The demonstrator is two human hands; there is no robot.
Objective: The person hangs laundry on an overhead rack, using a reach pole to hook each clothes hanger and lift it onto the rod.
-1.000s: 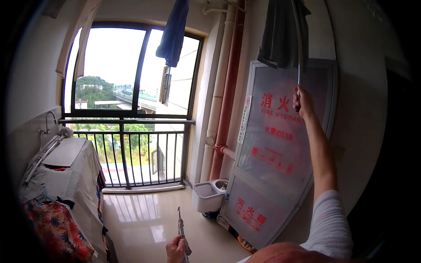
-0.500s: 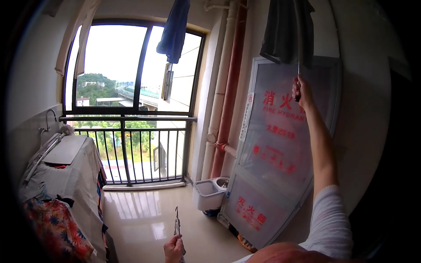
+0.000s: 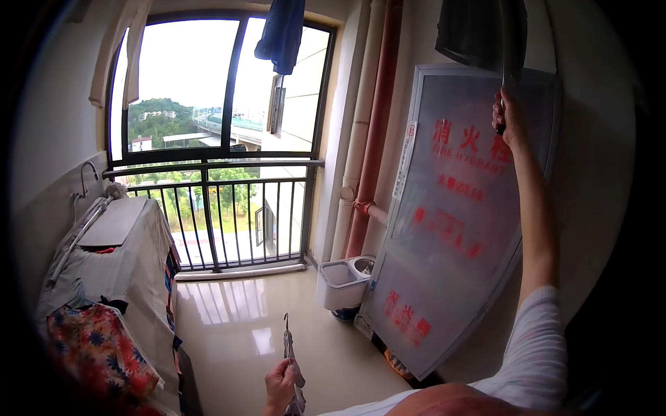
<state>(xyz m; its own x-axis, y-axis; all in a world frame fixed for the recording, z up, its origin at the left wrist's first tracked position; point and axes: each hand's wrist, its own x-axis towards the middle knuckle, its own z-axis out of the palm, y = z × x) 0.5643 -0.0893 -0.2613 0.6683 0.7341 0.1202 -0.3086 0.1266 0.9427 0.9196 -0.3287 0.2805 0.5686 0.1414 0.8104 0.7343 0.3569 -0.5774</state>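
Observation:
High on the right, my right hand [image 3: 510,119] is closed around the dark grip of a thin pole [image 3: 504,66]. The pole rises along a dark garment [image 3: 466,33] hanging overhead; its upper end is out of view, and I cannot tell whether it touches the garment. At bottom centre, my left hand [image 3: 280,385] is closed on an upright clothes hanger [image 3: 288,347] with its hook on top. Something pale grey hangs along the hanger below the hook; whether it is cloth or more hangers I cannot make out.
A leaning fire-hydrant door panel [image 3: 458,229] stands on the right, beside a red pipe [image 3: 378,132]. A white mop bucket [image 3: 340,284] sits near it. On the left, a flowered garment [image 3: 97,347] lies against a cloth-covered unit [image 3: 149,243]. A blue garment [image 3: 281,38] hangs before the railed window.
The view has tilted down and turned slightly left, so the room sits higher and further right. More of the hanger shows. Both hands keep their holds.

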